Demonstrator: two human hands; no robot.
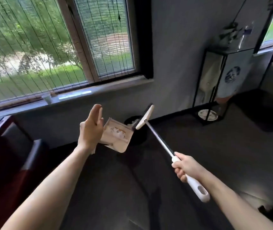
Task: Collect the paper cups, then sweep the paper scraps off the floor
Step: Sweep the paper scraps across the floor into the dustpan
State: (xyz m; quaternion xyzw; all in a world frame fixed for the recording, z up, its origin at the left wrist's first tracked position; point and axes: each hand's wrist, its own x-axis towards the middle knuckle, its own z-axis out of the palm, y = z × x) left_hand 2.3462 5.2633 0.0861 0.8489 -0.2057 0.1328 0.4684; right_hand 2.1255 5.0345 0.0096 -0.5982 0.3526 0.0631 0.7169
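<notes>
Both of your hands are raised at mid-frame: your right hand [184, 168] is wrapped tight around the white grip of a broom [159, 140], while your left hand [91, 128] holds up a beige dustpan [117, 136], fingers mostly straight and pointing upward. Exactly how that hand grips the pan cannot be told, since the hand hides the handle. White paper scraps [118, 132] lie inside the tilted dustpan, just left of centre. The broom's head, cream with dark bristles, is tipped up against the pan's upper right edge, its metal shaft running down to your right fist. Directly behind the pan and brush sits a black round bin [135, 121] on the dark floor [215, 155], against the grey wall. One paper cup [47, 98] stands on the window sill [76, 97] at left of the frame, below the large window with its thin blinds. At upper right, a black metal-framed stand [215, 80] occupies the corner. Dark red furniture [8, 155] fills the lower left.
</notes>
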